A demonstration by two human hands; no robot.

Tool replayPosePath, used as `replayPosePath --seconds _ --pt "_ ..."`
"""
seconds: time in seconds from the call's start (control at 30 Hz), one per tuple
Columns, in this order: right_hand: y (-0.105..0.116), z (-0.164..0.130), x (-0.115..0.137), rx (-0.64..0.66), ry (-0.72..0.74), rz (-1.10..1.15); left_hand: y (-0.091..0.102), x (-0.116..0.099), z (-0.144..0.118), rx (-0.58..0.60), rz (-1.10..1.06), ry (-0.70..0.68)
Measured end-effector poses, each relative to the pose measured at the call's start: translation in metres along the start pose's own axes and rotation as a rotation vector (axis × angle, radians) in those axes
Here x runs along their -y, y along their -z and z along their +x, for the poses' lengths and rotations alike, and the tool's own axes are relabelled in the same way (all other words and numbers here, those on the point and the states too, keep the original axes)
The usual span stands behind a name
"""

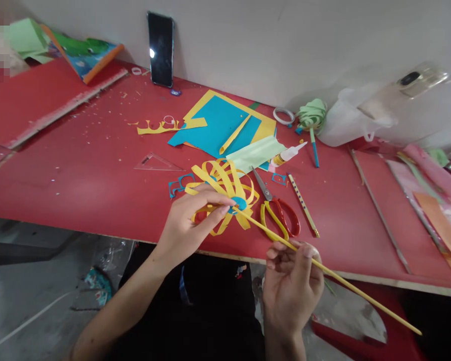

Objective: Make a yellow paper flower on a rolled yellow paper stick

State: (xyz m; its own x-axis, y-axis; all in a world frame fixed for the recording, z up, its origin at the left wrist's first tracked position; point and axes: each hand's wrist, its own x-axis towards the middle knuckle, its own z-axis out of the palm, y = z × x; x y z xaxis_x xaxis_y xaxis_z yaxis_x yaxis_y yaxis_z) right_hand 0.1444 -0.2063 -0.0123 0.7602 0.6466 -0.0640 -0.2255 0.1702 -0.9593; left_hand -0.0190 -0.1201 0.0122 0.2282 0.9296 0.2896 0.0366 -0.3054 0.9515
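Note:
A paper flower (pixel 230 179) made of looped yellow strips hangs over the table's front edge, with a blue paper disc (pixel 239 203) at its base. My left hand (pixel 195 213) pinches this disc between thumb and fingertips. My right hand (pixel 295 276) is closed around a long thin yellow stick (pixel 361 288). One end of the stick meets the blue disc; whether it is fixed there I cannot tell. The other end slants down to the right. Scissors (pixel 280 218) with red and yellow handles lie just beyond my right hand, beside a patterned pencil (pixel 303 205).
Blue and yellow paper sheets (pixel 214 118) lie mid-table near a glue bottle (pixel 287 154), a tape roll (pixel 283 116) and a clear set square (pixel 158 163). A phone (pixel 161 50) leans on the wall. A green paper flower (pixel 312 115) stands near a white plastic bag (pixel 346 120).

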Motion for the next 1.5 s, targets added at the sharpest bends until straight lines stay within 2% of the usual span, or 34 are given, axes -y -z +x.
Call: replayPosePath --seconds 0.13,0.3,0.6,0.73,0.93,1.1,1.33,1.5 --pt "0.0 -0.001 0.002 0.013 0.06 0.006 -0.001 0.0 -0.001 -0.025 0.136 -0.087" --pt "-0.001 -0.003 0.003 0.033 0.152 -0.012 -0.002 0.0 -0.002 -0.043 0.208 -0.147" --pt "-0.004 -0.008 0.007 0.008 0.156 -0.049 -0.003 0.001 -0.003 -0.049 0.308 -0.194" --pt "-0.004 -0.009 0.007 0.023 0.167 -0.044 -0.006 0.002 -0.004 -0.09 0.32 -0.213" --pt "-0.006 -0.014 0.005 0.028 0.266 -0.066 -0.012 0.001 -0.005 -0.167 0.298 -0.208" --pt "-0.008 -0.017 0.003 0.045 0.388 -0.038 -0.015 0.0 -0.008 -0.175 0.248 -0.187" --pt "-0.008 -0.016 0.003 0.029 0.368 -0.086 -0.017 0.003 -0.013 -0.158 0.162 -0.144" --pt "-0.011 -0.018 0.003 0.004 0.545 -0.079 -0.017 0.002 -0.016 -0.177 0.237 -0.145"
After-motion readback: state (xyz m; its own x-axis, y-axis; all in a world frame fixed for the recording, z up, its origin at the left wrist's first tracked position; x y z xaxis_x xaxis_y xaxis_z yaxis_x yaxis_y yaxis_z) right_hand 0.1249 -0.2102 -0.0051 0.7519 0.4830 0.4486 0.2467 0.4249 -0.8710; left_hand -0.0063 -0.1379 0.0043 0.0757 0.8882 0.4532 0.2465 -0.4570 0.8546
